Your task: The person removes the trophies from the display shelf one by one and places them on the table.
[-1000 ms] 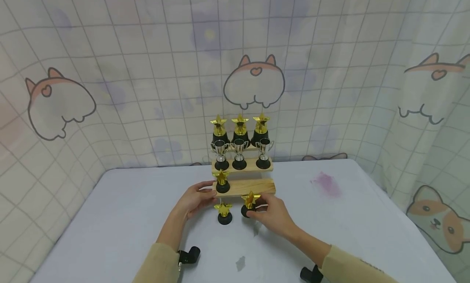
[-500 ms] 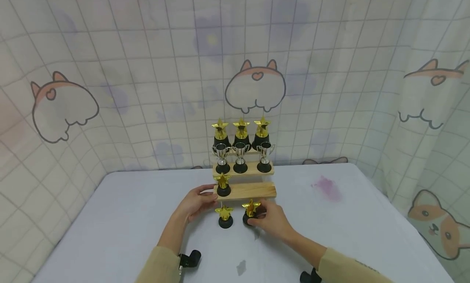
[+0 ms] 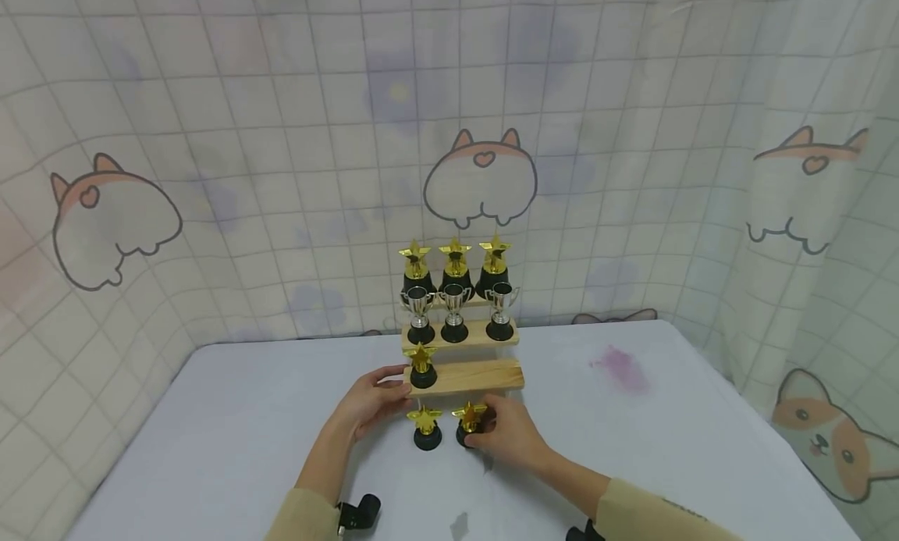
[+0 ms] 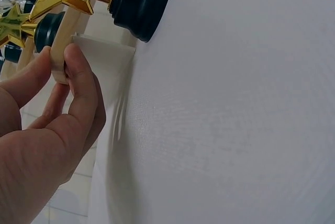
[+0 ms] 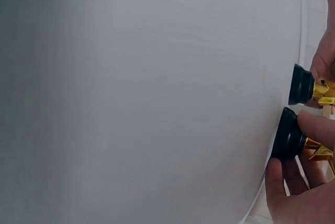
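My left hand [image 3: 368, 402] pinches the left end of the lowest wooden shelf [image 3: 485, 375] between thumb and fingers; the left wrist view shows this grip on the shelf's edge [image 4: 60, 67]. A small gold star trophy [image 3: 422, 367] with a black base stands on that shelf's left end. My right hand [image 3: 513, 434] holds a second star trophy [image 3: 469, 418] by its black base [image 5: 287, 137], in front of the shelf and low over the white table. To its left, a third star trophy [image 3: 426, 425] stands upright on the table.
Silver cups [image 3: 454, 311] line the middle shelf [image 3: 476, 332]. Larger gold star trophies [image 3: 456, 266] stand in the row behind them. A patterned curtain [image 3: 316, 174] hangs behind the white table [image 3: 246, 424]. A pink stain [image 3: 623, 368] marks the table's right side.
My right hand has moved the held trophy slightly nearer to me and left, level with the standing one. My left hand keeps its grip on the shelf. The head view has shifted a little.
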A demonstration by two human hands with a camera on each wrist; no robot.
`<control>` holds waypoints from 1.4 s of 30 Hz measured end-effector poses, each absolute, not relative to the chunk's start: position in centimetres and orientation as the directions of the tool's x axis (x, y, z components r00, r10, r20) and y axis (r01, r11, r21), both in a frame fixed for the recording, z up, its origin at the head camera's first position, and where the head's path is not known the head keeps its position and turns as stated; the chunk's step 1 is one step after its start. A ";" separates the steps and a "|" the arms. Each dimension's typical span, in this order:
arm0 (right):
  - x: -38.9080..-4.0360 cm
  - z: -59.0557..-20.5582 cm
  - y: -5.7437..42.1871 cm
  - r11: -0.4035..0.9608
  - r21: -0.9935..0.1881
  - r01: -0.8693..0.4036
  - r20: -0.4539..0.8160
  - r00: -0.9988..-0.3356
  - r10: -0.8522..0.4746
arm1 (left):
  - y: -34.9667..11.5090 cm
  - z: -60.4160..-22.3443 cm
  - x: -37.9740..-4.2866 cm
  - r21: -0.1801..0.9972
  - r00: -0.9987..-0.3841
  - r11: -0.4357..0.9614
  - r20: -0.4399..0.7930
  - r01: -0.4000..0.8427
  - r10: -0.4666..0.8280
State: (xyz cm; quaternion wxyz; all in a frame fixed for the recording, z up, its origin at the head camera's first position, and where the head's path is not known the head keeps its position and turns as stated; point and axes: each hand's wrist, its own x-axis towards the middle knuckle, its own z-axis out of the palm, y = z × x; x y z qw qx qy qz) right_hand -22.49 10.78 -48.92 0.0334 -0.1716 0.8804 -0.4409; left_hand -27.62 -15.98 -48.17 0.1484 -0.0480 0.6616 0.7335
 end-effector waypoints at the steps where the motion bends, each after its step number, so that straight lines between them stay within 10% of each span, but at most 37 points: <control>1: -22.5 -48.9 10.7 0.552 -0.786 -0.276 0.095 -0.938 -0.334 | -16.0 -48.2 -27.6 0.956 -0.952 -0.083 -0.265 -0.280 0.154; 42: -22.0 -47.3 11.6 0.535 -0.763 -0.363 0.208 -0.921 -0.328 | -16.2 -48.5 -27.5 0.960 -0.952 -0.077 -0.255 -0.271 0.170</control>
